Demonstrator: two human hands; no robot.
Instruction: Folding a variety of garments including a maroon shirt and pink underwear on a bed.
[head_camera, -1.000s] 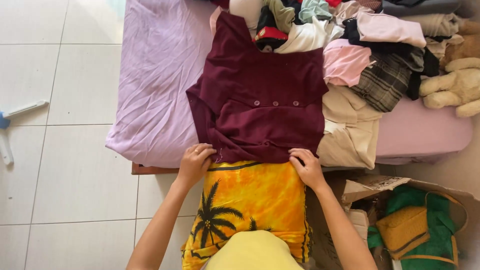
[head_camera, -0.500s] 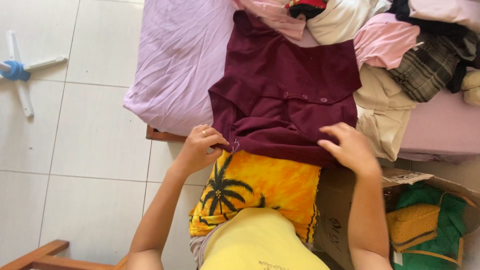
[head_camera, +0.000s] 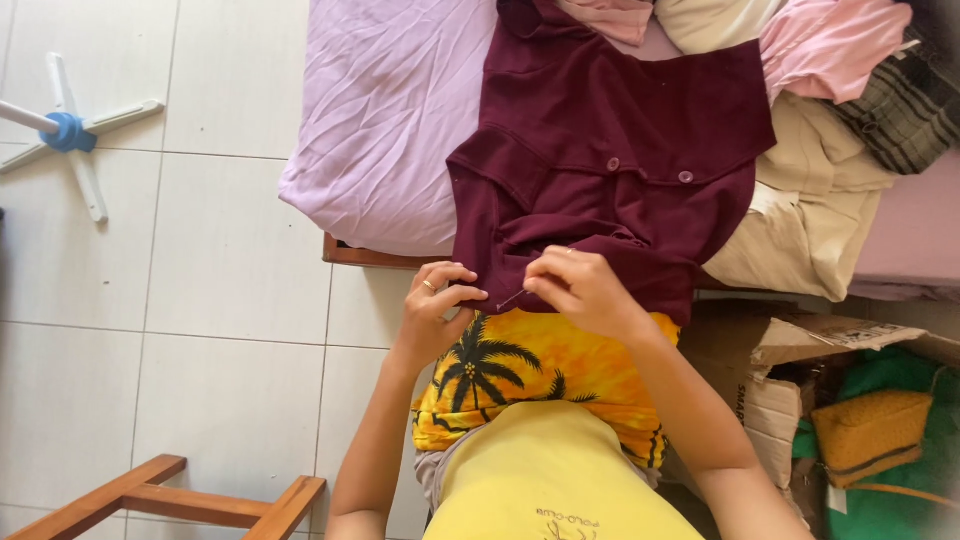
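A dark maroon garment (head_camera: 610, 150) with small buttons lies spread on the lilac bedsheet (head_camera: 390, 110), its lower edge hanging over the bed's front. My left hand (head_camera: 440, 300), with a ring on it, pinches that lower edge at the left corner. My right hand (head_camera: 575, 290) has come across next to it and pinches a thin pale thread (head_camera: 510, 297) sticking out of the hem between the two hands. Below them are my yellow palm-print shorts (head_camera: 540, 370).
A heap of clothes lies at the right of the bed: pink (head_camera: 835, 45), beige (head_camera: 810, 215) and plaid (head_camera: 900, 105) pieces. An open cardboard box (head_camera: 775, 365) with a mustard bag (head_camera: 870, 430) stands lower right. On the tiled floor are a blue-hubbed stand (head_camera: 70, 130) and a wooden frame (head_camera: 170, 500).
My right hand has moved left from the garment's right side to the hem beside my left hand and pinched the thread. The view has shifted right and down.
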